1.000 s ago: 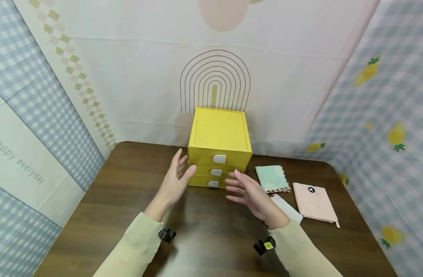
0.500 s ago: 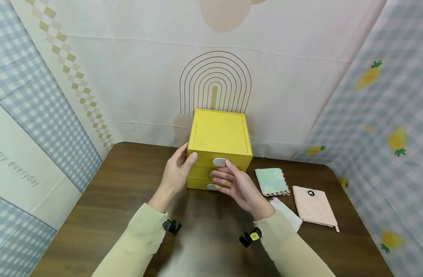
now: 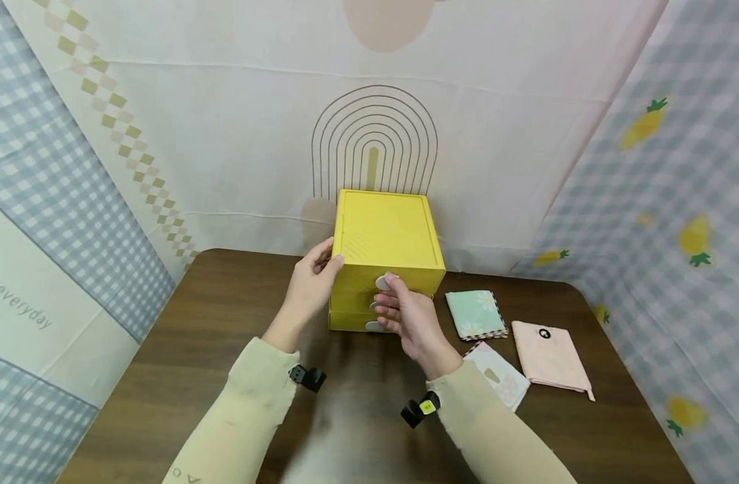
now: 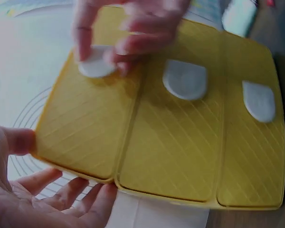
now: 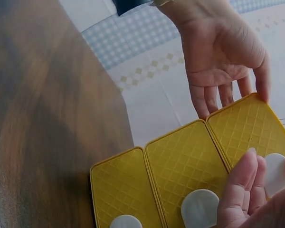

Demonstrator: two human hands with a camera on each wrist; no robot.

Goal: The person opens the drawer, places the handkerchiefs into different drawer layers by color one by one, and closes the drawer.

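Note:
A yellow three-drawer cabinet (image 3: 387,228) stands against the back of the table, its drawers looking closed. My left hand (image 3: 309,282) holds its upper left edge, thumb at the front corner and fingers along the side. At the front, my right hand (image 3: 414,323) pinches the white handle (image 4: 97,61) of the top drawer between thumb and fingers. The middle handle (image 4: 185,78) and the bottom handle (image 4: 260,100) show below it, untouched. In the right wrist view, the left thumb and fingers straddle the cabinet's corner.
Right of the cabinet lie a folded mint cloth (image 3: 475,314), a white patterned cloth (image 3: 499,376) and a pink cloth (image 3: 551,353) with a hanging loop. The brown table (image 3: 224,323) meets printed fabric walls at the back and sides.
Both hands have come in from the air in front of the cabinet. The left has taken hold of its upper left edge; the right has moved left and taken the top drawer's handle.

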